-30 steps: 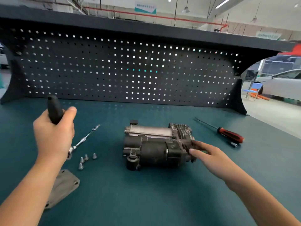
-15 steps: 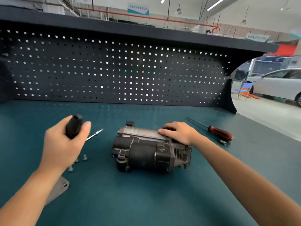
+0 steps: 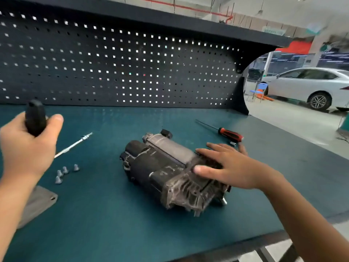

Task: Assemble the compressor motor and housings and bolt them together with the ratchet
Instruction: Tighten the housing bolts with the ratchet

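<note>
One compressor (image 3: 170,171) lies on its side, skewed, in the middle of the surface (image 3: 113,224), with its finned cast housing toward the person. It looks heavy, rigid and grimy, so probably slick in spots. The round motor barrel would likely roll, and the ribbed housing end seems the surest place to hold. The right hand (image 3: 226,167) rests there, fingers straight and spread, flat on top. Four bolts (image 3: 65,170) lie loose on the surface to the left, in no tray or bin, near a flat cover plate (image 3: 37,203). The left hand (image 3: 28,146) is curled round the black handle of the ratchet (image 3: 35,118). A red-handled screwdriver (image 3: 229,134) lies behind the compressor.
</note>
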